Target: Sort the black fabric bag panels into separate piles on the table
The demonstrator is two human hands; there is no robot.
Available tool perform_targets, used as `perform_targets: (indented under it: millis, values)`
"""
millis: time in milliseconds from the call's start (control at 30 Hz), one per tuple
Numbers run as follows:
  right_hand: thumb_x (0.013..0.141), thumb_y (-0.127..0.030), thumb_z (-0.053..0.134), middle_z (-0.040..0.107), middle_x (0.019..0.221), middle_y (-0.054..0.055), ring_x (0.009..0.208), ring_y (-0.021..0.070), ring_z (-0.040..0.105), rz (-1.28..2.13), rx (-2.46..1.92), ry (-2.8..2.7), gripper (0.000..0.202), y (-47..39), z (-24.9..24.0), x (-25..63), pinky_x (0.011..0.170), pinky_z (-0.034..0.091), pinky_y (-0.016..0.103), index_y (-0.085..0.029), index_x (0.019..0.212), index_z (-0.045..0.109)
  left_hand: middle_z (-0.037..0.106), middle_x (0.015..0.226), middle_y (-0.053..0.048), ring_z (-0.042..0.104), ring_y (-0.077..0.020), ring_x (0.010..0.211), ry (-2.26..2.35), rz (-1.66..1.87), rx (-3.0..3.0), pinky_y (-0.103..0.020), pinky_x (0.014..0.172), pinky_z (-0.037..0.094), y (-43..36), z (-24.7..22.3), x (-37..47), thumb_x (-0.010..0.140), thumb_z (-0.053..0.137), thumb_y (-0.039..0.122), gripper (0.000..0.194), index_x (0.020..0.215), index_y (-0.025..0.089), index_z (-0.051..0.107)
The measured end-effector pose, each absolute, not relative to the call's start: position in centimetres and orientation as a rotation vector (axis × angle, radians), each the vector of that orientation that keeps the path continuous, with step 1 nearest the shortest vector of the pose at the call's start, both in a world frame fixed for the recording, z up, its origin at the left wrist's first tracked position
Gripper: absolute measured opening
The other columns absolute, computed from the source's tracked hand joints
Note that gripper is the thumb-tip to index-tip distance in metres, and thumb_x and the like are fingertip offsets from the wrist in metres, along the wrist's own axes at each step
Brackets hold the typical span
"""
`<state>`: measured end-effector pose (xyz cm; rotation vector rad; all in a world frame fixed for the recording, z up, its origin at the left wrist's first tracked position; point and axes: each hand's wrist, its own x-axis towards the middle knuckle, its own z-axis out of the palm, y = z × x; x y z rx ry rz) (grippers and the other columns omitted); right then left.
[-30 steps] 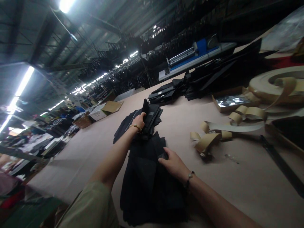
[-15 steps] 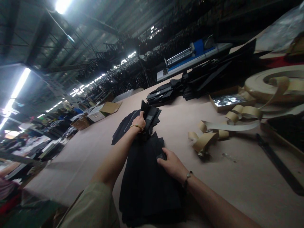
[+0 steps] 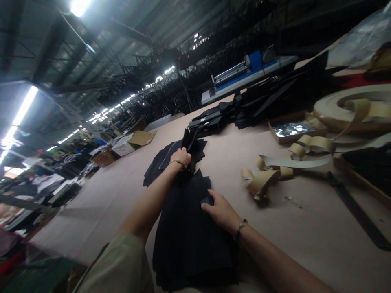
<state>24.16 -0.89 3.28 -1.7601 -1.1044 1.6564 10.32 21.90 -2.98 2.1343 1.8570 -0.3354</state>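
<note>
A stack of black fabric pieces (image 3: 189, 240) lies close to me on the table. Beyond it sits a second, fanned-out pile of black fabric pieces (image 3: 155, 162). My left hand (image 3: 181, 156) reaches over to the far pile, fingers closed round some black fabric that stands up from it; the fingertips are partly hidden. At the right edge of the near stack is my right hand (image 3: 222, 209), thumb and forefinger at a small dark, slightly shiny piece (image 3: 207, 200). Its other fingers are out of sight under the stack's edge.
Curled tan tape strips (image 3: 265, 179) lie right, before a large tape roll (image 3: 351, 106) and a small box of shiny pieces (image 3: 293, 129). A long black tool or strip (image 3: 357, 211) lies far right. More black pieces (image 3: 210, 118) and a blue machine (image 3: 256, 61) stand behind.
My left hand has turned and shifted slightly right, its fingers curling in, and the raised black fabric has folded over. The right hand stays almost still.
</note>
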Motion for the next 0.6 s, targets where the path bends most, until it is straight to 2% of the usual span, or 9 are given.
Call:
perform_targets:
  millis: [67, 167, 267, 333, 400, 433, 500, 600]
  values:
    - [0.078, -0.019, 0.061, 0.053, 0.142, 0.018, 0.132, 0.0274, 0.051, 1.657, -1.764, -1.101, 0.065, -0.9, 3.4, 24.1, 0.116, 0.037, 0.037, -0.003, 0.140, 0.050, 0.064, 0.118, -0.018, 0.065, -0.0310, 0.110, 1.876, -0.309, 2.118, -0.040, 0.092, 0.051, 22.5, -2.8, 9.5, 0.094, 0.039, 0.023, 0.047, 0.140, 0.018, 0.049]
    - [0.078, -0.018, 0.061, 0.054, 0.141, 0.017, 0.131, 0.0271, 0.053, 1.656, -1.760, -1.094, 0.063, -0.8, 3.5, 24.1, 0.115, 0.037, 0.037, -0.005, 0.139, 0.052, 0.065, 0.120, -0.014, 0.065, -0.0274, 0.110, 1.868, -0.277, 2.123, -0.037, 0.092, 0.051, 22.9, -2.5, 8.3, 0.093, 0.040, 0.018, 0.060, 0.152, 0.025, 0.032]
    - [0.078, -0.018, 0.059, 0.062, 0.131, 0.014, 0.118, 0.0259, 0.061, 1.672, -1.683, -1.107, 0.054, -0.8, 3.3, 24.2, 0.106, 0.046, 0.036, -0.008, 0.131, 0.058, 0.060, 0.127, -0.010, 0.064, -0.0263, 0.113, 1.828, -0.284, 2.134, -0.036, 0.095, 0.050, 22.4, -2.3, 8.1, 0.096, 0.043, 0.026, 0.045, 0.140, 0.030, 0.048]
    - [0.077, -0.019, 0.059, 0.066, 0.124, 0.012, 0.111, 0.0252, 0.064, 1.667, -1.648, -1.109, 0.051, -0.9, 3.2, 24.2, 0.101, 0.048, 0.035, -0.010, 0.127, 0.061, 0.056, 0.129, -0.012, 0.062, -0.0297, 0.115, 1.815, -0.299, 2.134, -0.039, 0.096, 0.050, 21.7, -2.3, 8.6, 0.094, 0.051, 0.043, 0.039, 0.129, 0.026, 0.056]
    - [0.075, -0.019, 0.061, 0.066, 0.124, 0.011, 0.113, 0.0255, 0.062, 1.647, -1.663, -1.103, 0.051, -1.0, 3.1, 24.2, 0.102, 0.047, 0.035, -0.011, 0.126, 0.061, 0.052, 0.132, -0.016, 0.060, -0.0346, 0.118, 1.819, -0.316, 2.129, -0.042, 0.097, 0.051, 21.0, -2.3, 9.5, 0.082, 0.066, 0.059, 0.059, 0.126, 0.021, 0.056]
    - [0.076, -0.019, 0.061, 0.066, 0.125, 0.011, 0.114, 0.0255, 0.062, 1.648, -1.667, -1.108, 0.051, -1.0, 3.1, 24.2, 0.103, 0.047, 0.035, -0.011, 0.126, 0.061, 0.050, 0.134, -0.017, 0.059, -0.0364, 0.119, 1.825, -0.325, 2.123, -0.043, 0.097, 0.051, 20.7, -2.4, 10.0, 0.074, 0.073, 0.061, 0.069, 0.127, 0.020, 0.055]
    - [0.077, -0.019, 0.060, 0.065, 0.127, 0.012, 0.115, 0.0255, 0.061, 1.661, -1.667, -1.125, 0.052, -0.9, 3.1, 24.3, 0.104, 0.046, 0.035, -0.010, 0.128, 0.060, 0.047, 0.135, -0.018, 0.058, -0.0376, 0.120, 1.841, -0.346, 2.099, -0.043, 0.097, 0.051, 20.5, -2.5, 10.7, 0.068, 0.080, 0.054, 0.075, 0.128, 0.017, 0.053]
    - [0.078, -0.018, 0.059, 0.063, 0.129, 0.013, 0.117, 0.0254, 0.060, 1.672, -1.667, -1.132, 0.052, -0.9, 3.2, 24.2, 0.104, 0.045, 0.034, -0.008, 0.128, 0.059, 0.048, 0.137, -0.018, 0.059, -0.0333, 0.119, 1.847, -0.362, 2.033, -0.042, 0.097, 0.051, 21.4, -2.4, 10.6, 0.080, 0.073, 0.040, 0.059, 0.131, 0.017, 0.053]
